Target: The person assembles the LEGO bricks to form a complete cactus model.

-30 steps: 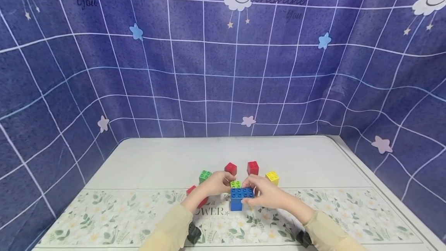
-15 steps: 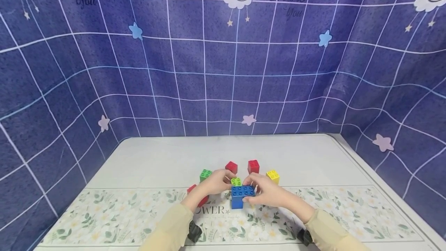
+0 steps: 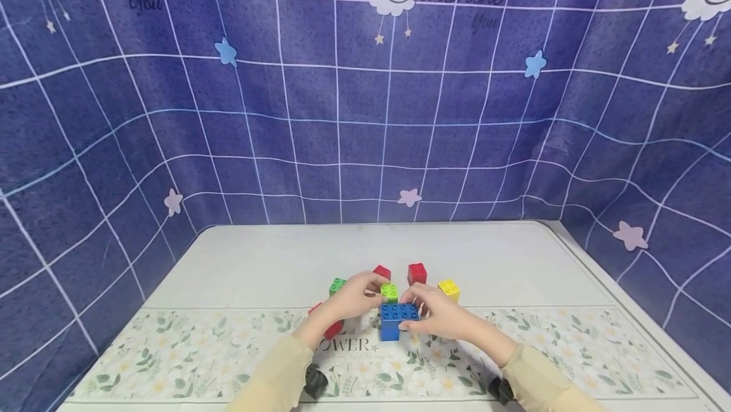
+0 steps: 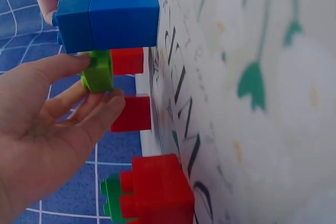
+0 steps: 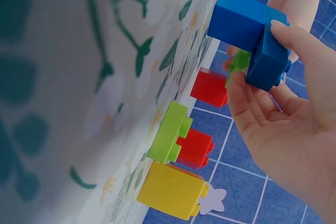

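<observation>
My left hand (image 3: 358, 294) pinches a small lime-green toy brick (image 4: 98, 74) between thumb and fingers, just behind the blue bricks in the head view. My right hand (image 3: 434, 313) grips a long blue brick (image 3: 400, 312), its thumb on the near side and fingers behind. That long brick sits on top of a taller blue block (image 4: 126, 14) and juts out to the right past it. In the right wrist view the lime-green brick is partly hidden behind the long blue brick (image 5: 270, 51).
Two red bricks (image 3: 417, 273) (image 3: 382, 272) stand at the back, with a yellow brick (image 3: 449, 289) to the right. A green brick (image 3: 337, 285) and another red brick (image 3: 333, 328) lie by my left arm. A second lime-green brick (image 5: 169, 132) lies near the yellow one.
My left hand has moved slightly away from me with the lime-green brick, so more of that brick shows behind the blue ones. My right hand keeps its grip almost in place.
</observation>
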`<state>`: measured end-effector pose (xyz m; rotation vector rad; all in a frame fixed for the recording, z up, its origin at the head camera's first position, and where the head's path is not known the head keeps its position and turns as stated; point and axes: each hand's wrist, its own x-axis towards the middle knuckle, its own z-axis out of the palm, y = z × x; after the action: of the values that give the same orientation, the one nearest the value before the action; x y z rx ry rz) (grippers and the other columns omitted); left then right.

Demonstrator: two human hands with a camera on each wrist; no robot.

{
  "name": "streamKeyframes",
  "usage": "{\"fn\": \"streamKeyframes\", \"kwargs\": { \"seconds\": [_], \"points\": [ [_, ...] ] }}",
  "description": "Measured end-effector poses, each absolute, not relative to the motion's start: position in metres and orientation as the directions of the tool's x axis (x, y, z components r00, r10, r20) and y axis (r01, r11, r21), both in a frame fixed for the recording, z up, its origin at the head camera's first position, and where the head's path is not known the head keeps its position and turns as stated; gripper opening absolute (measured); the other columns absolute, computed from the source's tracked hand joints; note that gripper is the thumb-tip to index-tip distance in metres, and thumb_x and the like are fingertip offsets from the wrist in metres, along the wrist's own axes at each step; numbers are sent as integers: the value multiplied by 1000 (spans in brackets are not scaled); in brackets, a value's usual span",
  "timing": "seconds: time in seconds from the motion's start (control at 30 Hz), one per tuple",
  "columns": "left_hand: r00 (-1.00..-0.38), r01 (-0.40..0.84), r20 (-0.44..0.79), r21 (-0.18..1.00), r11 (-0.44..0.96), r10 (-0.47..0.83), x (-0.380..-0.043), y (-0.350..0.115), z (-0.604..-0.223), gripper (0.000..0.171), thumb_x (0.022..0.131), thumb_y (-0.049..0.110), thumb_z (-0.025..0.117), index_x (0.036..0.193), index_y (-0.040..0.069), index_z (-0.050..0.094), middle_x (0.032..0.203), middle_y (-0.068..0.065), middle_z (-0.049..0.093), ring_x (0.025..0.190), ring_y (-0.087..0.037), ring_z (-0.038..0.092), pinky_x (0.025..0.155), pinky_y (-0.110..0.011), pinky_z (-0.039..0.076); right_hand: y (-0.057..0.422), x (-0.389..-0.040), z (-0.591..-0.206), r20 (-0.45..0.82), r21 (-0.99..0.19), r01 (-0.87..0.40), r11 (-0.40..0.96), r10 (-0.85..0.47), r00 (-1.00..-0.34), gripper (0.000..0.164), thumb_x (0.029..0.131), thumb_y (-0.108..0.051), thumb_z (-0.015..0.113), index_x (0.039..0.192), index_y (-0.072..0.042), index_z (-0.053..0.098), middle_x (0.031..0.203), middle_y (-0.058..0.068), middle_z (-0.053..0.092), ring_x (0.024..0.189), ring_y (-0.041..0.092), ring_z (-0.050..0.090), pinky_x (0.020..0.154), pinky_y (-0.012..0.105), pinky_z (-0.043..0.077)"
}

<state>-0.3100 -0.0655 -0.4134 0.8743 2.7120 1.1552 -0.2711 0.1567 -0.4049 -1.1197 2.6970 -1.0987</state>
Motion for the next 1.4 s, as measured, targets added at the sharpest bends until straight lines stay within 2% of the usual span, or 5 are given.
{"fn": "streamKeyframes", "kwargs": {
  "seconds": [0.27, 0.57, 0.73, 1.1, 1.4],
  "points": [
    [-809, 523, 219, 690, 500, 545, -306, -74, -410, 36, 90, 19, 63, 123, 6, 58, 115, -6, 59, 106, -22, 60, 89, -29, 53, 156, -270, -404, 249, -606, -624, 493, -627, -738, 36, 82, -29, 72, 106, -7, 57, 101, 3, 61, 82, 12, 55, 68, 29, 55],
    [-789, 528, 252, 744, 408, 561, -298, -78, -403, 36, 90, 17, 64, 123, 6, 58, 117, -9, 59, 107, -25, 60, 91, -34, 53, 155, -272, -405, 249, -594, -624, 508, -622, -743, 36, 83, -30, 71, 108, -7, 58, 103, 3, 61, 82, 12, 55, 68, 26, 54],
    [-792, 536, 270, 738, 410, 548, -296, -80, -401, 36, 89, 15, 64, 123, 7, 59, 115, -8, 60, 106, -25, 60, 91, -34, 52, 156, -272, -405, 250, -580, -626, 521, -617, -746, 39, 83, -32, 71, 109, -7, 57, 103, 2, 60, 83, 10, 54, 69, 26, 53],
    [-778, 543, 273, 746, 385, 566, -297, -85, -401, 35, 88, 21, 66, 121, 11, 61, 113, -3, 61, 102, -19, 61, 88, -22, 52, 155, -272, -406, 260, -560, -637, 530, -618, -742, 36, 83, -26, 71, 109, -6, 58, 103, 2, 61, 83, 9, 54, 69, 23, 52],
    [-767, 544, 245, 739, 397, 594, -292, -88, -400, 36, 88, 22, 66, 121, 10, 61, 113, -5, 65, 101, -19, 62, 86, -22, 53, 154, -272, -405, 257, -566, -634, 527, -619, -743, 37, 84, -27, 70, 111, -6, 58, 105, 4, 61, 83, 10, 55, 70, 24, 53]
  ]
}}
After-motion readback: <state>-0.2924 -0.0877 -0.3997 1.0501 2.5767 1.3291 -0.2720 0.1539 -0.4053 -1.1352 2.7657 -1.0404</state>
